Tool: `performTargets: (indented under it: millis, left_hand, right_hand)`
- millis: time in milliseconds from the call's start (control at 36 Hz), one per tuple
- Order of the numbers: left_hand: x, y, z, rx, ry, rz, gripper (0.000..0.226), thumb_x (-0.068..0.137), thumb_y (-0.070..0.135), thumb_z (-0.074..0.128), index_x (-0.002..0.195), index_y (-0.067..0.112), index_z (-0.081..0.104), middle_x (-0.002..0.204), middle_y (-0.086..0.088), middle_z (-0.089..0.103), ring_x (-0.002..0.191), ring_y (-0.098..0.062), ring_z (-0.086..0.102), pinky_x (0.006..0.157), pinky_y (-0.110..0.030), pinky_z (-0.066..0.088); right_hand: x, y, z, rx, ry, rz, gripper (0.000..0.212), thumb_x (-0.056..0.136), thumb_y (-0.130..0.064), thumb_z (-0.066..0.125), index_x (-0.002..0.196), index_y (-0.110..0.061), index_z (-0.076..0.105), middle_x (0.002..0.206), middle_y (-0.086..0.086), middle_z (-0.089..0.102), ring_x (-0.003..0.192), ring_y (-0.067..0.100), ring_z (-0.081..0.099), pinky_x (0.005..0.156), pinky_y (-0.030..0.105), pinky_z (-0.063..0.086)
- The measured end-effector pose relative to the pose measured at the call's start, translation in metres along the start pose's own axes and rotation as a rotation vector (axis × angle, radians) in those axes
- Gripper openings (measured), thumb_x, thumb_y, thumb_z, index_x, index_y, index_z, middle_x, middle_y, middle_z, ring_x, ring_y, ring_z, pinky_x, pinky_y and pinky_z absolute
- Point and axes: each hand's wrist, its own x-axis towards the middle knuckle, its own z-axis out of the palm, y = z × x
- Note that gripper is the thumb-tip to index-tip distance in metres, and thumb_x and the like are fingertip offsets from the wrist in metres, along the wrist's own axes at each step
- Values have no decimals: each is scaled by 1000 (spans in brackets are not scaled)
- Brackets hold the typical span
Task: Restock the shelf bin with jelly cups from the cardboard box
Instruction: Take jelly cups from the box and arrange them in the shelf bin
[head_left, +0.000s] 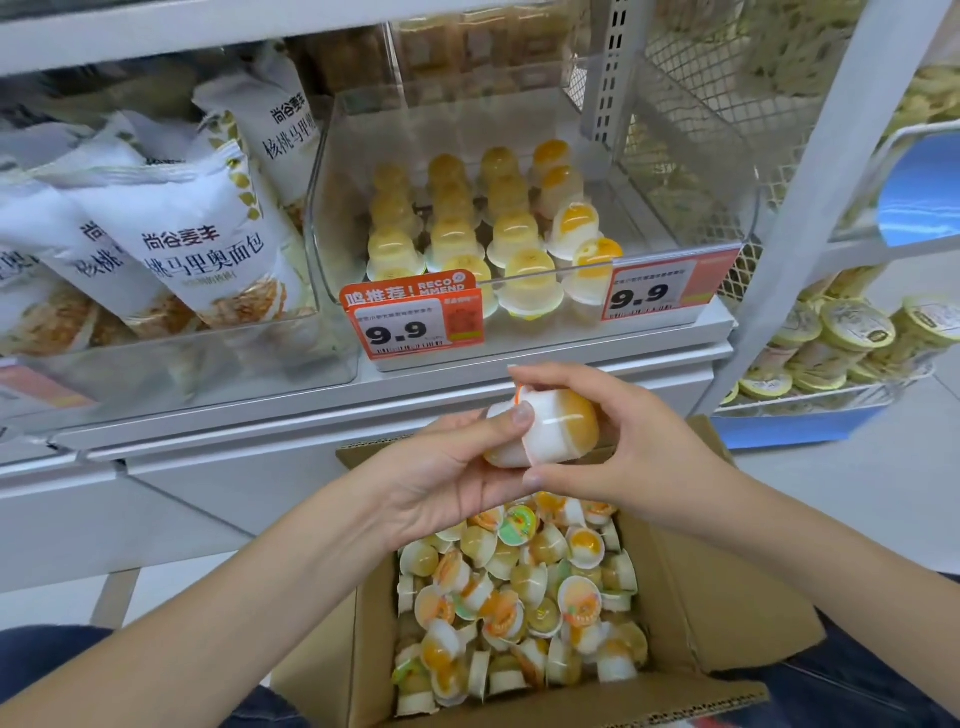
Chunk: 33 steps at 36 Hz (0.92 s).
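Both hands meet above the open cardboard box (737, 587), which holds several loose jelly cups (519, 597). My left hand (447, 473) cradles one white-and-orange jelly cup (501, 452), thumb on top. My right hand (618, 441) grips a second jelly cup (566, 421), orange dome facing right, pressed against the first. The clear shelf bin (675, 218) stands above, with rows of upright jelly cups (488, 228) filling its left and middle part; its right part is bare.
White bread bags (171, 244) fill the bin to the left. Orange 9.9 price tags (413, 325) hang on the bin's front edge. A wire rack with round lidded tubs (841, 338) stands at the right. The white shelf ledge (363, 415) runs below the bins.
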Motion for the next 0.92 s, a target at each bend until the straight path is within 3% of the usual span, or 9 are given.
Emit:
performTargets:
  millis: [139,222,389,500,611,694,750,833,917]
  left_hand:
    - [-4,1,0,71,-74,-23,57,47,17,93,99,1,73,102,-21,69,88,-24,71,69,-27,58]
    - [-6,0,1,84,-99,-18,55,49,16,91,100,2,73,104,-20,69,93,-24,70,73,-27,58]
    - [-5,-1,4,-20,-59,-39,60,46,14,93,100,-2,73,109,-28,66,91,-31,70,65,-28,59]
    - [-2,0,0,42,2,-39,62,38,20,96,94,3,75,107,-23,68,88,-27,71,73,-30,59]
    - [-1,4,5,180,48,-27,73,46,33,94,108,6,67,113,-19,67,97,-26,69,84,-34,57]
    - [-6,17,15,515,180,38,56,71,51,72,115,17,64,114,-5,69,104,-18,66,93,-38,53]
    - [-7,28,18,773,362,150,52,76,54,63,117,21,62,114,6,67,104,-9,64,93,-33,52]
    - [-4,43,7,1072,639,380,29,83,43,66,106,25,63,104,12,63,99,-3,59,86,-22,48]
    - [1,52,-3,1224,745,472,22,82,30,70,102,23,63,98,9,65,96,-10,61,86,-27,49]
  right_hand:
    - [-2,-1,2,-64,33,-46,62,64,-44,78,122,-40,58,112,-24,62,105,-1,58,82,10,45]
    - [0,-3,-2,-41,17,-38,62,64,-43,79,123,-41,58,112,-22,62,105,1,59,82,13,47]
    - [3,-2,-7,-85,-73,-83,68,70,-24,84,129,-33,50,120,-18,54,115,3,51,87,12,44]
    - [5,-1,-9,-106,-39,-85,61,68,-34,80,123,-34,54,116,-22,57,113,5,54,89,17,45]
    - [4,-2,-11,-91,21,-93,60,64,-39,80,119,-34,57,114,-21,59,112,5,55,88,16,45]
    - [7,-11,-29,-187,110,-116,60,65,-31,86,119,-31,59,115,-21,60,110,2,56,88,16,45]
    - [16,-20,-53,-278,222,-143,57,68,-27,84,120,-30,59,114,-24,58,105,-1,55,88,19,46]
    - [43,-34,-95,-413,368,-133,54,69,-29,82,117,-33,59,110,-25,57,101,1,55,89,27,47]
    - [85,-46,-129,-615,371,-81,54,68,-31,83,117,-29,60,112,-20,56,106,5,52,90,22,38]
